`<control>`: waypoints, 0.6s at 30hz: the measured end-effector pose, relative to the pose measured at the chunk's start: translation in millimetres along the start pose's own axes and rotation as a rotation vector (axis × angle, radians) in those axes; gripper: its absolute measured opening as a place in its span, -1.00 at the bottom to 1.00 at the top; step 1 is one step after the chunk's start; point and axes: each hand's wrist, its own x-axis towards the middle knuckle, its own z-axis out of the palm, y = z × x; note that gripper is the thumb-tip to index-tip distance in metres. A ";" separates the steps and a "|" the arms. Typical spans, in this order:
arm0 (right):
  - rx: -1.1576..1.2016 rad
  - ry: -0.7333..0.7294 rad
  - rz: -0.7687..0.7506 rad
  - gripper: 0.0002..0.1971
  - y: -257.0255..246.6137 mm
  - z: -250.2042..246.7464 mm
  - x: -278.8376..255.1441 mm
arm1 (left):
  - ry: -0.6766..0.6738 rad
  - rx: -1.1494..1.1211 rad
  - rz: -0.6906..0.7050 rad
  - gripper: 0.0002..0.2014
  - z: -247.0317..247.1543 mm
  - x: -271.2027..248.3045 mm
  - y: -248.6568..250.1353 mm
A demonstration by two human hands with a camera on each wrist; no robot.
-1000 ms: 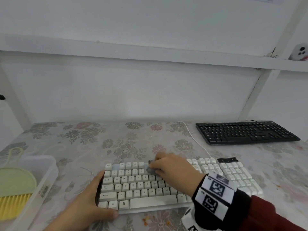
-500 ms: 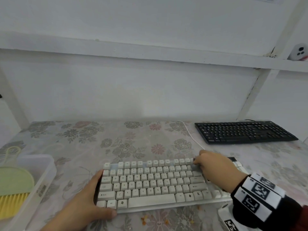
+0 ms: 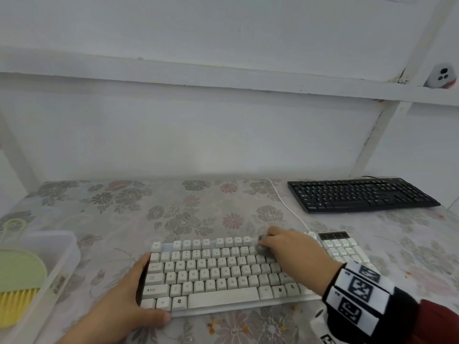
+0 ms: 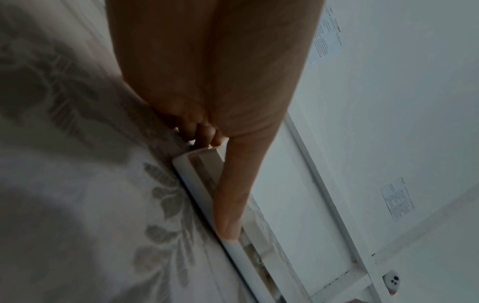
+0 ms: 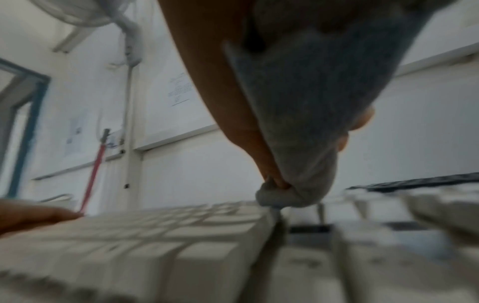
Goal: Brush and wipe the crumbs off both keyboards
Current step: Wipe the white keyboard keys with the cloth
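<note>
A white keyboard (image 3: pixel 213 274) lies near the front of the table. My left hand (image 3: pixel 129 300) grips its left end, thumb along the front edge (image 4: pixel 199 180) and fingers curled at the side. My right hand (image 3: pixel 295 254) pinches a grey cloth (image 3: pixel 262 247) and presses it on the upper key rows, right of the middle. In the right wrist view the cloth (image 5: pixel 311 123) hangs bunched from the fingers down onto the keys (image 5: pixel 155 246). A black keyboard (image 3: pixel 360 194) sits at the back right, untouched. Orange crumbs (image 3: pixel 213 326) lie on the tablecloth in front of the white keyboard.
A clear plastic box (image 3: pixel 67 259) at the left edge holds a green brush with yellow bristles (image 3: pixel 19 276). The white keyboard's cable (image 3: pixel 285 207) runs back toward the wall. A white shelf (image 3: pixel 223 83) crosses overhead.
My right hand swept the cloth rightward along the top rows to the end of the main block, then came back a little to the left. The left hand kept its hold.
</note>
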 end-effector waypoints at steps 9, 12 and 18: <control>0.006 0.020 0.198 -0.73 62.0 -17.3 -24.1 | 0.014 0.005 -0.014 0.05 -1.9 1.5 -3.3; 0.039 -0.001 0.105 -0.72 52.7 -13.5 -27.1 | 0.019 0.000 -0.011 0.03 -1.2 1.0 -1.9; -0.054 0.001 0.232 -0.74 81.4 -10.0 -33.9 | 0.032 0.013 0.000 -0.10 6.5 0.0 6.2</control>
